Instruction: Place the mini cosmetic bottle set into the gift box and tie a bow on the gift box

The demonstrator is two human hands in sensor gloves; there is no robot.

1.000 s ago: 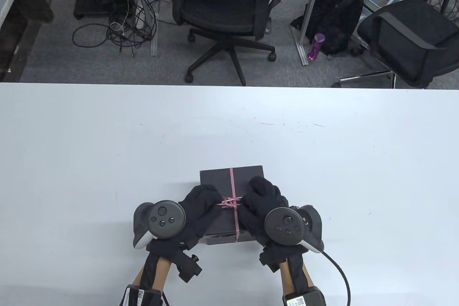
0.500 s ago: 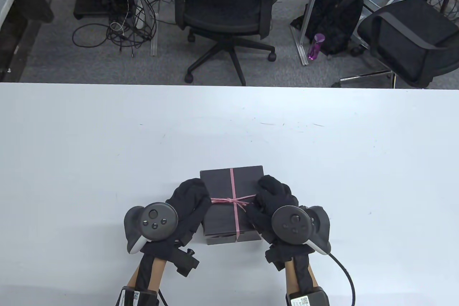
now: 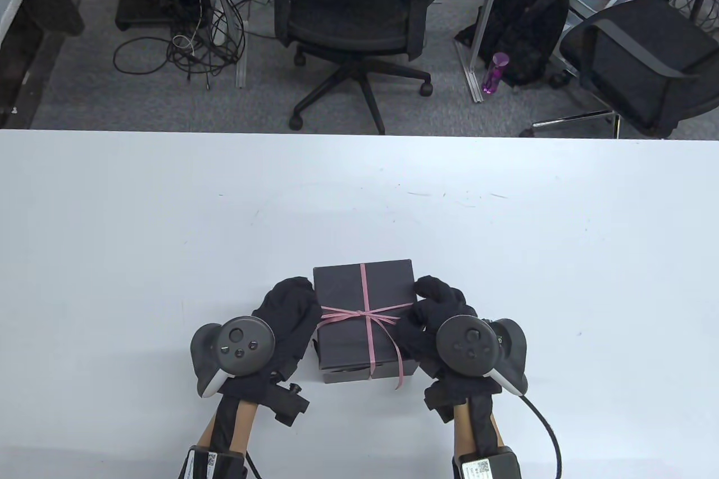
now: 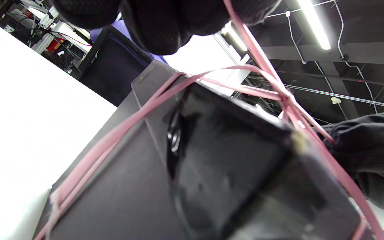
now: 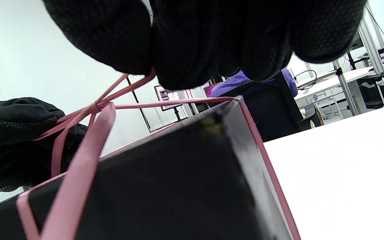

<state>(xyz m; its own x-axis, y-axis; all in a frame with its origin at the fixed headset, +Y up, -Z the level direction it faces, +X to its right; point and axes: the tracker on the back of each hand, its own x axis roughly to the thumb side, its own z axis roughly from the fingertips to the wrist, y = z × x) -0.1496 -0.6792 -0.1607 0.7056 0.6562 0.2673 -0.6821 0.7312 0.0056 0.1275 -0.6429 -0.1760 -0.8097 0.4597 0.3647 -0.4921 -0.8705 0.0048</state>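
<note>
The black gift box (image 3: 344, 289) stands closed near the table's front edge, and the bottle set is out of sight. A pink ribbon (image 3: 363, 282) crosses its lid and meets in a knot (image 3: 368, 312). My left hand (image 3: 292, 305) at the box's left side pinches a ribbon loop pulled out to the left. At the right side my right hand (image 3: 432, 305) pinches the other loop. A loose tail (image 3: 399, 366) trails over the front right corner. In the left wrist view the ribbon (image 4: 245, 36) runs taut from my fingers to the knot (image 4: 287, 98). The right wrist view shows the ribbon (image 5: 128, 85) likewise meeting its knot (image 5: 93, 106).
The white table (image 3: 168, 220) stretches wide around the box. Beyond its far edge stand two office chairs (image 3: 351, 1), a black backpack (image 3: 528, 24), a purple bottle (image 3: 494, 72) and floor cables (image 3: 191, 46).
Both hands have moved apart from the knot to the box's sides, drawing the ribbon loops outward. A ribbon tail now lies over the box's front right corner.
</note>
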